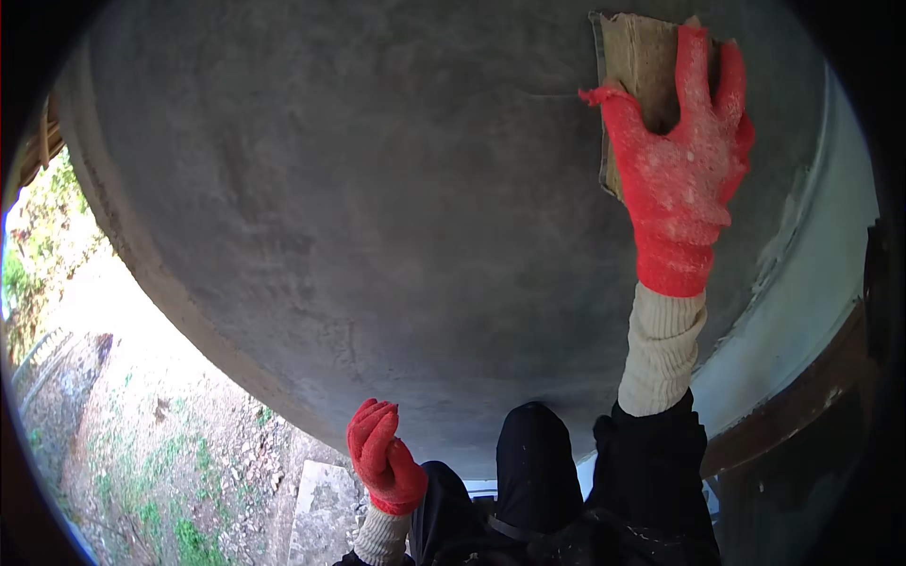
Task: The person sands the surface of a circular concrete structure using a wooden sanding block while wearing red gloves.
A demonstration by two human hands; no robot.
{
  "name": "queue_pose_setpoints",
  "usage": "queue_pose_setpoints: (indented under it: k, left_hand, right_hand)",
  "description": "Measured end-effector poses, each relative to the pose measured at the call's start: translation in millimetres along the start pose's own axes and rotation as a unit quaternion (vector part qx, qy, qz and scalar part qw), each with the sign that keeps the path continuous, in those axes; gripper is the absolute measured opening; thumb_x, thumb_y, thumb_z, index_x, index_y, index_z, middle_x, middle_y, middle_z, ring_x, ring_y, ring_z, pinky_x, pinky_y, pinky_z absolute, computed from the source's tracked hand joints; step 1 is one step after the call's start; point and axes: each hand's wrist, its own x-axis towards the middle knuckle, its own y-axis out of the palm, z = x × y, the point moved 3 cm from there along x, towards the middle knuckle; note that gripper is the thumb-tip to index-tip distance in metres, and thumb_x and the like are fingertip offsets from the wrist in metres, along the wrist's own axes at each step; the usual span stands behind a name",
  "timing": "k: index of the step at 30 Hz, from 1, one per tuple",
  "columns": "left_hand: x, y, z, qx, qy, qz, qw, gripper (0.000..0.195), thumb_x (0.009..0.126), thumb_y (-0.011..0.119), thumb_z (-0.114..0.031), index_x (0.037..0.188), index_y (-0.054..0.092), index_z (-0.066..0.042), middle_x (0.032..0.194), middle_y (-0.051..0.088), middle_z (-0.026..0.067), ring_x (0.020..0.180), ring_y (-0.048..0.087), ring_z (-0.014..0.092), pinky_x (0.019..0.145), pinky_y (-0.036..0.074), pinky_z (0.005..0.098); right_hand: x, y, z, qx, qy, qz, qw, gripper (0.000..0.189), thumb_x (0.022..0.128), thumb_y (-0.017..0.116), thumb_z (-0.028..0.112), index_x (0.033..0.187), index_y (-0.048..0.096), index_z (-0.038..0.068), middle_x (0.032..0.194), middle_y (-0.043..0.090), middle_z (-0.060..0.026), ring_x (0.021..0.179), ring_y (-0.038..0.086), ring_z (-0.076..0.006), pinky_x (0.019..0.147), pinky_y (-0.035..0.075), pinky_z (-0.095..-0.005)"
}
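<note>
Grey smooth cement plaster point(396, 233) fills most of the view before me. My right hand point(679, 156), in a dusty red glove over a cream knitted cuff, grips a worn brown block point(640, 56) with a ragged edge, which lies flat against the plaster at the upper right. Whether the block is wood or sponge I cannot tell. My left hand point(386, 456), also red-gloved, is at the lower middle near the plaster's lower edge, its fingers loosely curled with nothing seen in them.
A rough cement edge point(156, 276) curves down the left side. Beyond it lies bright stony ground point(177, 439) with patches of grass and a concrete slab point(322, 509). On the right are a pale wall point(800, 283) and a brown ledge point(786, 431). My dark-clothed knees are below.
</note>
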Motion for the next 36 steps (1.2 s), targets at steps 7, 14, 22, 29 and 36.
queue_pose_setpoints:
  k: [7, 14, 22, 29, 36]
  left_hand:
    - [-3, -8, -6, -0.024, -0.020, -0.018, 0.999, 0.039, 0.081, 0.041, 0.006, 0.116, 0.060, 0.003, 0.114, 0.062, 0.0197, 0.111, 0.057, 0.037, 0.100, 0.043, 0.0501]
    - [-21, -61, 2, 0.066, -0.029, -0.037, 0.997, 0.041, 0.082, 0.041, 0.008, 0.119, 0.058, 0.002, 0.118, 0.060, 0.0198, 0.113, 0.056, 0.036, 0.101, 0.042, 0.0480]
    - [-36, -52, -1, 0.042, -0.164, -0.092, 0.981, 0.052, 0.080, 0.046, 0.009, 0.131, 0.050, 0.001, 0.127, 0.054, 0.0197, 0.121, 0.051, 0.032, 0.106, 0.038, 0.0420]
    - [-21, -13, 22, 0.069, -0.189, -0.078, 0.976, 0.077, 0.080, 0.070, -0.003, 0.146, 0.029, 0.004, 0.146, 0.033, 0.0255, 0.134, 0.038, 0.041, 0.110, 0.035, 0.0435]
    - [118, 2, 21, 0.067, -0.083, -0.102, 0.989, 0.084, 0.085, 0.068, -0.010, 0.151, 0.017, 0.003, 0.155, 0.019, 0.0255, 0.144, 0.022, 0.040, 0.116, 0.025, 0.0428]
  right_hand:
    - [-277, 25, 92, 0.005, -0.516, 0.230, 0.825, 0.058, 0.091, 0.055, 0.026, 0.147, 0.039, 0.031, 0.160, 0.022, -0.0009, 0.128, 0.039, -0.0412, 0.098, 0.046, -0.0527]
    - [-56, 25, 97, 0.108, -0.268, 0.185, 0.939, 0.078, 0.065, 0.080, 0.034, 0.137, 0.052, 0.024, 0.146, 0.041, -0.0094, 0.122, 0.046, -0.0392, 0.100, 0.043, -0.0510]
    - [16, 41, 139, 0.010, -0.179, 0.014, 0.984, 0.069, 0.076, 0.071, 0.039, 0.139, 0.049, 0.021, 0.148, 0.040, -0.0125, 0.118, 0.052, -0.0371, 0.095, 0.047, -0.0464]
    - [-194, 68, 217, 0.084, -0.489, 0.209, 0.843, 0.062, 0.087, 0.057, 0.038, 0.146, 0.042, 0.026, 0.154, 0.034, -0.0033, 0.120, 0.045, -0.0346, 0.100, 0.039, -0.0518]
    - [0, 51, 216, 0.146, -0.263, 0.176, 0.937, 0.059, 0.081, 0.068, 0.039, 0.135, 0.051, 0.022, 0.143, 0.042, -0.0007, 0.100, 0.053, -0.0256, 0.078, 0.048, -0.0378]
